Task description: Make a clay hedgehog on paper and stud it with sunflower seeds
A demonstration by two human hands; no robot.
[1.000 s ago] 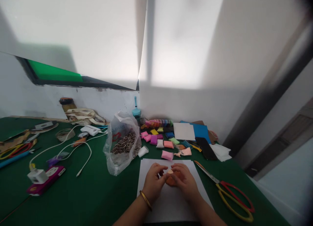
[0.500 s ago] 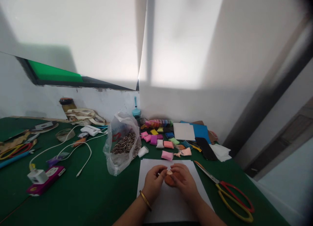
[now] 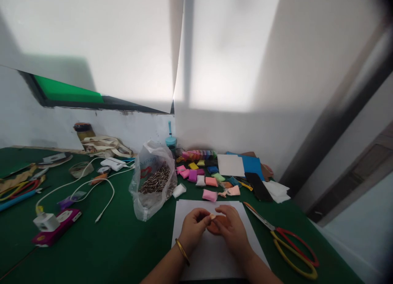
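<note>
Left hand (image 3: 193, 230) and right hand (image 3: 231, 230) were together at lower center of frame, over a white paper sheet (image 3: 211, 261) on the green surface (image 3: 101, 257). Left fingers were narrow, thumb and index pinching a small pale peach piece (image 3: 212, 216). Right fingers were curved with a gap between thumb and index; thumb tip sat right by the piece, couldn't tell if touching. An orange-brown disc (image 3: 223, 221) showed behind and below the piece, partly covered by the right thumb; couldn't tell if it lay on the sheet or was supported by a hand. Gold bangle (image 3: 182, 252) on the left wrist.

Large scissors (image 3: 273, 228) with red and yellow handles lay at lower right, just beside the sheet. Pink packet (image 3: 210, 195) was just above the sheet's top edge, opened peach packet (image 3: 234, 190) to its right, more colored packets above these. Clear plastic bag (image 3: 143, 208) stood left of center, holding a pile of small shiny dark pieces (image 3: 156, 180). Magenta power strip (image 3: 63, 228) with white charger (image 3: 46, 222) was at lower left.
</note>
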